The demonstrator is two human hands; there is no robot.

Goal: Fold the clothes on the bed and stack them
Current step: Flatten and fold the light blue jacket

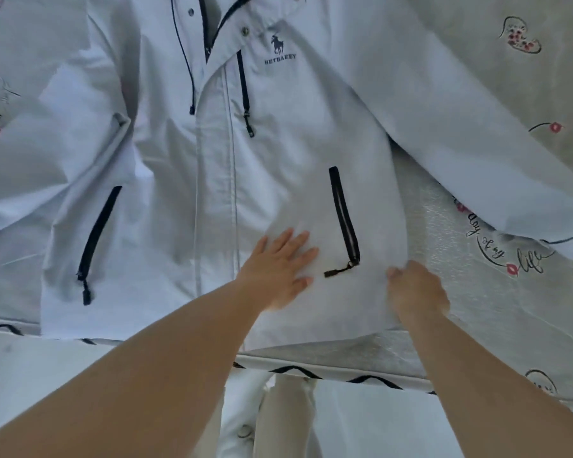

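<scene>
A pale blue zip jacket (278, 143) lies face up and spread out on the bed, collar away from me, with dark pocket zips and a horse logo on the chest. Both its sleeves stretch out to the sides. My left hand (278, 269) presses flat on the jacket's lower front, fingers straight, just left of the right-side pocket zip (344, 219). My right hand (417, 292) grips the jacket's right side edge near the hem, fingers curled into the cloth.
The bed sheet (477, 292) is pale grey with script and small pink flower prints. Its near edge, trimmed with a dark zigzag line (361, 378), runs across below the jacket's hem. My legs show beneath that edge.
</scene>
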